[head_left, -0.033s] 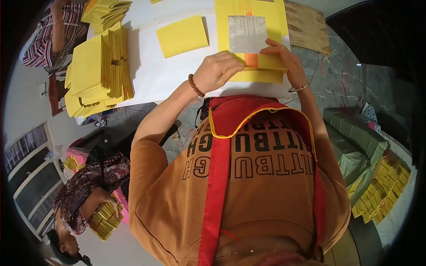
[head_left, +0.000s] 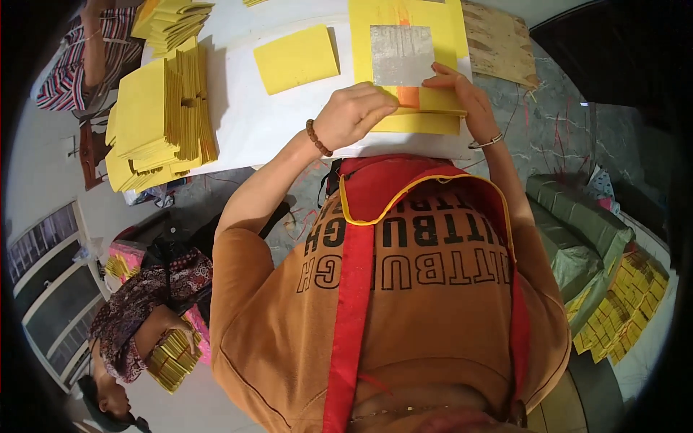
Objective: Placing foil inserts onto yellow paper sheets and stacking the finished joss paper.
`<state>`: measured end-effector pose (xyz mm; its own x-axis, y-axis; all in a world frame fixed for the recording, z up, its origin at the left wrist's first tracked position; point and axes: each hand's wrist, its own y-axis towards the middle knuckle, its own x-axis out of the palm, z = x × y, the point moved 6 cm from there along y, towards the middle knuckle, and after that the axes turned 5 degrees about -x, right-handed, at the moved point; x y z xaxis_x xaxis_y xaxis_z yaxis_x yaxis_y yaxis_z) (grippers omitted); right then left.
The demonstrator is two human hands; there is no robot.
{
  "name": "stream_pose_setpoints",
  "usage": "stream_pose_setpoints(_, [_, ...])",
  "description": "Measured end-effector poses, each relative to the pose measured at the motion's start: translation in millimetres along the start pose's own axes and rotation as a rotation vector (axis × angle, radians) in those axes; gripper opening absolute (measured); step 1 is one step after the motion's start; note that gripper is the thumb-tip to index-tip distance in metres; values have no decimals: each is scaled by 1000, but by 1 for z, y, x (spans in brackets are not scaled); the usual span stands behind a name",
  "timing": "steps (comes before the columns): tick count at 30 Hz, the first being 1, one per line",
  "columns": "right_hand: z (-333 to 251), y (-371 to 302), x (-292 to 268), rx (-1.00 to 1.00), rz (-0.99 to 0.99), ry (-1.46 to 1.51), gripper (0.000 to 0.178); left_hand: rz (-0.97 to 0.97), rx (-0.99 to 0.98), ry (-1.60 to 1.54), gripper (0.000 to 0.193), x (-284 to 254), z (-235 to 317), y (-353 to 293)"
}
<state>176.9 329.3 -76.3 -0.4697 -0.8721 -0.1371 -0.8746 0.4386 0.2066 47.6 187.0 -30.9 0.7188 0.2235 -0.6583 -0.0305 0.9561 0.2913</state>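
Note:
A yellow paper sheet with a silver rectangle and orange patches lies at the front right of the white table. Its near part is folded up into a band. My left hand has its fingers curled and pressed together on the band's left side, beside the lower orange patch. At the right edge, my right hand grips the same band, its fingertips reaching over the paper near the silver rectangle's corner. My right thumb is not clearly visible. Left of the sheet lies a smaller folded yellow paper piece.
Stacks of folded yellow paper stand along the table's left side. A wooden board adjoins its right side. Green wrapped bundles and yellow packets sit at right. Two people are at left, one beside yellow bundles.

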Motion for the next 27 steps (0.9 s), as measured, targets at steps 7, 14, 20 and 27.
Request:
stream_pose_setpoints(7, [4,2,5,2,28,30,46,-45,-203,-63,15,-4,-14,1])
stream_pose_setpoints(14, [2,2,0,42,-14,67,34,-41,-293,-100,14,-5,-20,2])
stream_pose_setpoints(20, [3,-3,0,-244,-165,-666,32,-148,-153,-194,19,-11,-14,2])
stream_pose_setpoints(27, [-18,3,-6,-213,-59,-307,25,-9,1,387,34,-35,-26,-1])
